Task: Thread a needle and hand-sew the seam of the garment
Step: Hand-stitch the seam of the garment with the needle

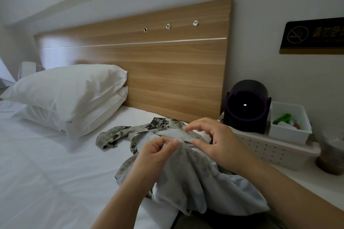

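Note:
A grey camouflage garment (188,176) lies bunched on the white bed (46,163), turned partly inside out, its darker patterned parts trailing toward the headboard. My left hand (158,152) pinches a fold of the pale inner fabric between thumb and fingers. My right hand (214,141) hovers just to the right over the same fold, thumb and forefinger close together at the cloth and the other fingers spread. I cannot make out a needle or thread in either hand.
Two stacked white pillows (70,96) sit at the left against the wooden headboard (149,65). On the right ledge stand a black round device (245,109), a white bin (290,122) with small items, a perforated white tray (270,148) and a plastic cup (331,154).

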The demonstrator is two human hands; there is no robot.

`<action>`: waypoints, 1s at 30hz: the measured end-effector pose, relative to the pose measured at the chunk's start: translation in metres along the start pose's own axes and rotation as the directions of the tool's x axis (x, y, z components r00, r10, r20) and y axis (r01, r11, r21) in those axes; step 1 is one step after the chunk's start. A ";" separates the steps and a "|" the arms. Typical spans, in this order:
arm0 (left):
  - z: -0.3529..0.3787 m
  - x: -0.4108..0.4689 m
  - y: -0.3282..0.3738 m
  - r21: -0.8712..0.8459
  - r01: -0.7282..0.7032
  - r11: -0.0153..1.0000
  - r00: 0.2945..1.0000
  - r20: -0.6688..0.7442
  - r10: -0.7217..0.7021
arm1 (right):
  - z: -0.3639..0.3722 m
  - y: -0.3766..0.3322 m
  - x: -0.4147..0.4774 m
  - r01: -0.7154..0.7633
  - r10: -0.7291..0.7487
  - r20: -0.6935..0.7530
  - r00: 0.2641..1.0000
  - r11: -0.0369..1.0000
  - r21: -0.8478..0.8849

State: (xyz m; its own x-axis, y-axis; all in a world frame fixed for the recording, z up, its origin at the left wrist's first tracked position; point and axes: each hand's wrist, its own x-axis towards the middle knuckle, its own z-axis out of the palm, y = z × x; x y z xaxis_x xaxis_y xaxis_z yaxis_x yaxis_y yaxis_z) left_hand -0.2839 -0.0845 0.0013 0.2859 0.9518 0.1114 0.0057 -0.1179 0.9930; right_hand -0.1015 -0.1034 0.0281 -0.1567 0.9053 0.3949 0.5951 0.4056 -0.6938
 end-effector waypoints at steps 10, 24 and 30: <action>0.011 0.004 0.003 -0.003 0.109 0.994 0.990 -0.094 -0.109 | 0.012 -0.004 -0.002 0.230 -0.229 -0.140 0.963 0.973 -0.013; 0.012 0.010 0.009 -0.146 0.192 0.971 0.976 -0.075 -0.204 | 0.009 -0.013 0.002 0.179 -0.171 -0.124 0.978 0.982 0.058; -0.004 0.047 -0.007 0.047 0.286 0.957 0.938 -0.220 -0.270 | -0.026 -0.053 0.022 -0.021 0.421 -0.103 0.901 0.280 0.960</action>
State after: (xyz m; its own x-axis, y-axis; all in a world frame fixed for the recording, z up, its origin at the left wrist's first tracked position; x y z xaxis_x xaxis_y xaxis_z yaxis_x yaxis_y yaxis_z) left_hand -0.2747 -0.0378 -0.0007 0.0557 0.9864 -0.1546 0.1326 0.1461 0.9803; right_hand -0.1158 -0.1087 0.0894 0.1904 0.9736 0.1261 -0.5863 0.2158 -0.7808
